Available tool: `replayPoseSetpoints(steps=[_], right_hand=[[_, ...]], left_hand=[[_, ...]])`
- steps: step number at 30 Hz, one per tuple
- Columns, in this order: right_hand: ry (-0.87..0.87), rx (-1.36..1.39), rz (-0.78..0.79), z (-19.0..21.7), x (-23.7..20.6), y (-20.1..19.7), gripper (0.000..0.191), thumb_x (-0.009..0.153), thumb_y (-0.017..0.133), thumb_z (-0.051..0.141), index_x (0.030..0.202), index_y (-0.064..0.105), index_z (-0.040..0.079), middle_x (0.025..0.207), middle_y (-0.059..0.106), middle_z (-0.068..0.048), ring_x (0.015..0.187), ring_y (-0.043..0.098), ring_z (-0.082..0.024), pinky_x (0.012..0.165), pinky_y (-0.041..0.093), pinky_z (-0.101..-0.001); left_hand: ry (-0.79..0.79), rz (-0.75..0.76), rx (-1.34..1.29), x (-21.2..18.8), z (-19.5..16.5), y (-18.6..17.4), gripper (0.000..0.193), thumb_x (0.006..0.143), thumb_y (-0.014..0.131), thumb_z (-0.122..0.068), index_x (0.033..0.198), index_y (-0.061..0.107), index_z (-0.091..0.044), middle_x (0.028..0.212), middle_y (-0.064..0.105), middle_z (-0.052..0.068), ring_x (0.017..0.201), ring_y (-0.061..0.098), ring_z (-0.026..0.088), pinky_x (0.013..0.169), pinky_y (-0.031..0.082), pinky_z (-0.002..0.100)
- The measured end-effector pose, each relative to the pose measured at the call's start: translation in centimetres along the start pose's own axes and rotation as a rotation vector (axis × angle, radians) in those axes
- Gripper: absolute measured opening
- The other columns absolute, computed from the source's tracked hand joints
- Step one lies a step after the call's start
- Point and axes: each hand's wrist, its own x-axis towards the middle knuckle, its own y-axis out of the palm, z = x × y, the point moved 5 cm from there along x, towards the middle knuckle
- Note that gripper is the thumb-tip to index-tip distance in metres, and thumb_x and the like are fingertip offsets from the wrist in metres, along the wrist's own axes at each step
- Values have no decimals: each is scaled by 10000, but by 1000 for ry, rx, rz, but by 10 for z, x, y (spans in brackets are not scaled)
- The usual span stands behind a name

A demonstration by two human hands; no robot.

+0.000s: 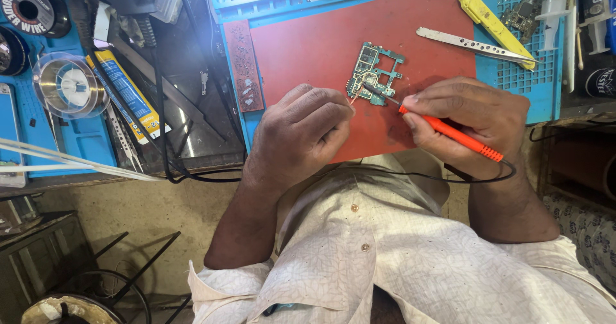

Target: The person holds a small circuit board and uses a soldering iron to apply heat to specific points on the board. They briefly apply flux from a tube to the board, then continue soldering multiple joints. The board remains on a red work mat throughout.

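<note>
A small green circuit board [371, 72] lies on a red work mat [308, 48]. My right hand [471, 122] grips an orange-handled soldering iron [452, 135] like a pen, its dark tip resting on the board's lower part. A black cable runs from the iron's rear end. My left hand [301, 131] is curled just left of the board, pinching a thin wire [353, 97] whose end reaches toward the iron's tip.
Metal tweezers [475, 43] and a yellow tool [494, 24] lie at the mat's upper right on a blue mat [513, 77]. Left of the mat are a blue-yellow tube [128, 93], a clear spool [67, 83], a solder wire reel [32, 8] and black cables [163, 106].
</note>
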Motion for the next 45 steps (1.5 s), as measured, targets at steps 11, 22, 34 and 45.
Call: replayPoseSetpoints(steps=[11,22,34,45], right_hand=[[-119,-24,-4,0,-1,0,224,860,842,9,1068,760,9,1015,759,-126,888,760,-223,754,601,-275],[-97,22,2,-1,1,0,219,868,839,7,1072,760,10,998,756,-122,882,760,-215,754,600,-269],[-29,31,-29,-5,-1,0,221,909,851,9,1112,764,22,999,761,-114,904,769,-207,768,606,-259],[-90,21,-42,3,6,-4,184,815,798,-22,988,736,-13,940,738,-148,868,744,-249,757,598,-319]], left_hand=[[-28,-14,-4,1,1,1,156,892,779,12,962,656,-53,996,681,71,924,698,255,825,571,372],[-2,-21,-25,1,-1,0,171,886,793,14,969,661,-56,994,681,65,904,695,251,808,574,366],[-10,-11,-15,1,-1,0,184,883,796,12,968,650,-59,991,677,65,908,695,252,812,572,369],[-10,-14,-18,0,0,0,184,879,792,15,977,655,-61,1001,677,62,919,697,250,824,578,367]])
